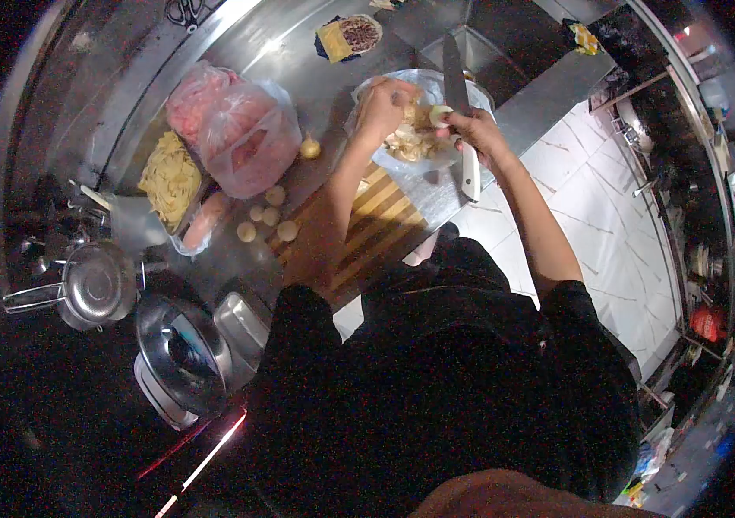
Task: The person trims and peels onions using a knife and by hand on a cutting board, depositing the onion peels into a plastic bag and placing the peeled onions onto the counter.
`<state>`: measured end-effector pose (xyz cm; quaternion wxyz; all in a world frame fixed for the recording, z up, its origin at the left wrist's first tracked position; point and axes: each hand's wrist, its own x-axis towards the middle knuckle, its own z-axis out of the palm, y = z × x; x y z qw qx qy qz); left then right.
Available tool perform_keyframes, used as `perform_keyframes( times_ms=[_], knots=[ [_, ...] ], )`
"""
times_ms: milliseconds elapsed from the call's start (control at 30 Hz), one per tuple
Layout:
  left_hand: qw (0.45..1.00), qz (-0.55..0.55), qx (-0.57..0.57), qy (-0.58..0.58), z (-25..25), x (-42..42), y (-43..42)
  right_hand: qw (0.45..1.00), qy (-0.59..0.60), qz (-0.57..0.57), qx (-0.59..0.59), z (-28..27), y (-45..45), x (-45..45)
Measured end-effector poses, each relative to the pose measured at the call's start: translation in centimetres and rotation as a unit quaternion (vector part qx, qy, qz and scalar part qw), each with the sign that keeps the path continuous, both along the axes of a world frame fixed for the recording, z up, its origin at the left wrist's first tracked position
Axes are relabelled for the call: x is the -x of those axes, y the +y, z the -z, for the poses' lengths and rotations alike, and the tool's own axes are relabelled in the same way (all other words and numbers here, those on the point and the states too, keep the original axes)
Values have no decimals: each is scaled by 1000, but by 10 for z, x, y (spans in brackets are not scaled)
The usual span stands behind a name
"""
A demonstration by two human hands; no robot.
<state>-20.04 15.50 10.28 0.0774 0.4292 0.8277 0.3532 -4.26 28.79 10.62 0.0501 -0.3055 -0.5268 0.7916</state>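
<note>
My right hand is closed around a large knife with a white handle, its dark blade pointing away from me. A pale, partly peeled onion sits at the thumb and fingertips of that same hand. My left hand is just left of it, fingers curled together; whatever they pinch, if anything, is hidden. Beneath both hands lies a clear plastic bag, spread open, with brown-yellow onion skins heaped in it.
Left of my arm, several peeled onions and one unpeeled onion lie near bagged pink meat and pale yellow strips. A striped wooden board lies nearer me. A steel bowl and strainer stand lower left.
</note>
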Motion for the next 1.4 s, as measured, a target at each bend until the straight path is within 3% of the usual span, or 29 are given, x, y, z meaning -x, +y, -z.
perform_keyframes(
  times_ms=[100,200,267,433,467,500,533,567,600,667,767,867,1000,1133,1233,1333,1400],
  knots=[
    [930,96,-48,-352,-1,-17,-4,999,47,-12,-5,-11,-12,6],
    [939,21,-110,-326,6,-25,-2,989,71,-31,-130,-4,-22,15],
    [880,0,-159,-448,8,-22,-8,988,51,-60,-135,-7,-29,14],
    [633,9,-314,-708,18,-8,-63,980,62,-87,-168,-33,-68,8],
    [510,27,-363,-779,25,-7,-81,971,3,-101,-215,-29,-71,3],
    [690,-16,-331,-644,29,-12,-99,959,-21,-112,-261,-16,-76,-3],
    [832,-58,-280,-475,30,-21,-119,943,-46,-122,-306,3,-82,-8],
    [931,-96,-214,-279,31,-27,-138,925,-69,-130,-351,11,-88,-13],
    [974,-80,-179,-117,36,-27,-161,915,-44,-145,-375,5,-103,-25],
    [973,-42,-90,207,57,-24,-208,884,-3,-193,-425,14,-129,-38],
    [977,-134,-155,-61,127,-49,-246,837,-18,-251,-486,43,-150,-44],
    [991,-114,-48,46,86,-91,-235,794,40,-217,-566,45,-164,-49],
    [976,-177,-106,-67,85,-107,-228,784,5,-272,-559,54,-178,-65],
    [972,-184,-112,91,95,-108,-223,805,-33,-282,-522,68,-200,-82],
    [969,-205,-131,-53,93,-116,-222,805,-66,-278,-519,72,-207,-82],
    [955,-220,-149,-128,92,-122,-220,791,-87,-267,-543,78,-213,-83],
    [953,-221,-176,-112,94,-125,-218,784,-89,-269,-552,82,-216,-84]
  ],
)
